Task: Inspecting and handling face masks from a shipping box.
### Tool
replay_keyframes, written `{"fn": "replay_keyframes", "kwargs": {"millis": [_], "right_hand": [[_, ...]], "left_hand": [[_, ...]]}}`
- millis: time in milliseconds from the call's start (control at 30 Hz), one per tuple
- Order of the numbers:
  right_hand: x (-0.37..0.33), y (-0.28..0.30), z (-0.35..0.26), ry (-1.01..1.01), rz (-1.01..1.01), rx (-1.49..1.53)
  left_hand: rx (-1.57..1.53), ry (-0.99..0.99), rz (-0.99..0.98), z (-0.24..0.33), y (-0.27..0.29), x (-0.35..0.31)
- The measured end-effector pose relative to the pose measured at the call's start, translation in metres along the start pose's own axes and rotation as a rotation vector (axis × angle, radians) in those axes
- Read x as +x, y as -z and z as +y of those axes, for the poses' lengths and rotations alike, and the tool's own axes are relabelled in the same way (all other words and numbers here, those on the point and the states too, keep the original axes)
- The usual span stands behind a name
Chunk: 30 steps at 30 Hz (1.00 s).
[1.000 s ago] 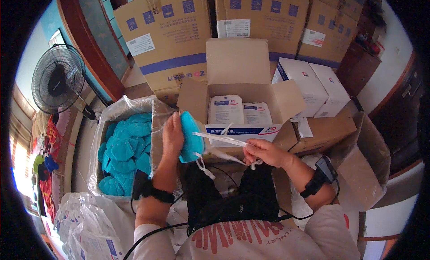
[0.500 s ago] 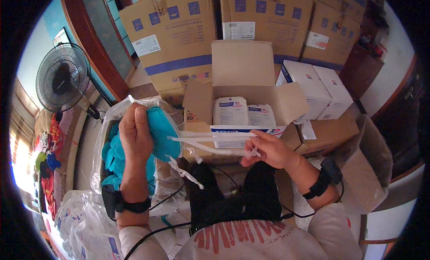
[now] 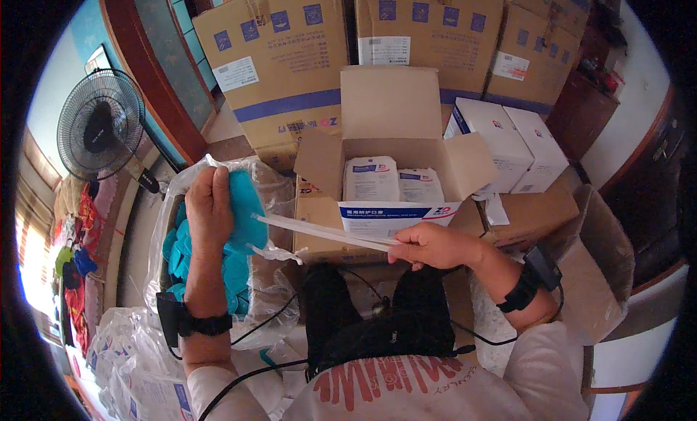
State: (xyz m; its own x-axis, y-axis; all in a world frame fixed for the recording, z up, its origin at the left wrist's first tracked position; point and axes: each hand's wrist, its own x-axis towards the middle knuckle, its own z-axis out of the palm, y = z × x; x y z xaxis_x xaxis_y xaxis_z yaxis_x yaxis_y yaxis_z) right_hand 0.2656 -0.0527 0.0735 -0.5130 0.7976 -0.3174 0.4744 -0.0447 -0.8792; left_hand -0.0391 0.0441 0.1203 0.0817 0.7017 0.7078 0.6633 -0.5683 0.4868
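Observation:
My left hand is closed on the edge of a teal face mask, held up over a plastic-lined box of similar teal masks. White straps run from the mask across to my right hand, whose fingers pinch their far end and draw them taut. A loose white strap end dangles from the mask's lower edge. Beyond my right hand stands an open carton with white packets inside.
Large brown cartons line the back. Two white boxes stand on a brown carton at right, near an open empty carton. A fan is at far left; clear plastic bags lie lower left. Cables run from both wrist straps.
My right hand has moved slightly right and down, and the straps are now straighter and closer together. The mask has shifted left and turned more edge-on.

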Motion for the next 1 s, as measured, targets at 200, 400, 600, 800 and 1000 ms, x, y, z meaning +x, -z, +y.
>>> {"fn": "replay_keyframes", "kwargs": {"millis": [200,400,600,800,1000], "right_hand": [[0.0,0.018,-0.003,0.199,0.238,-0.288],[0.028,-0.007,0.008,0.301,0.191,-0.256],[0.036,-0.02,0.015,0.422,0.324,-0.316],[0.027,-0.027,0.014,0.266,0.162,-0.456],[-0.018,-0.034,-0.005,0.272,-0.391,-0.428]], "left_hand": [[-0.393,-0.039,-0.794,-0.014,-0.02,-0.04],[-0.626,-0.056,-1.454,0.073,-0.054,-0.085],[-0.482,0.072,-0.871,0.063,-0.081,-0.071],[-0.02,-0.274,-1.061,0.053,-0.08,-0.073],[-0.443,-0.642,-1.295,0.056,-0.031,-0.085]]}}
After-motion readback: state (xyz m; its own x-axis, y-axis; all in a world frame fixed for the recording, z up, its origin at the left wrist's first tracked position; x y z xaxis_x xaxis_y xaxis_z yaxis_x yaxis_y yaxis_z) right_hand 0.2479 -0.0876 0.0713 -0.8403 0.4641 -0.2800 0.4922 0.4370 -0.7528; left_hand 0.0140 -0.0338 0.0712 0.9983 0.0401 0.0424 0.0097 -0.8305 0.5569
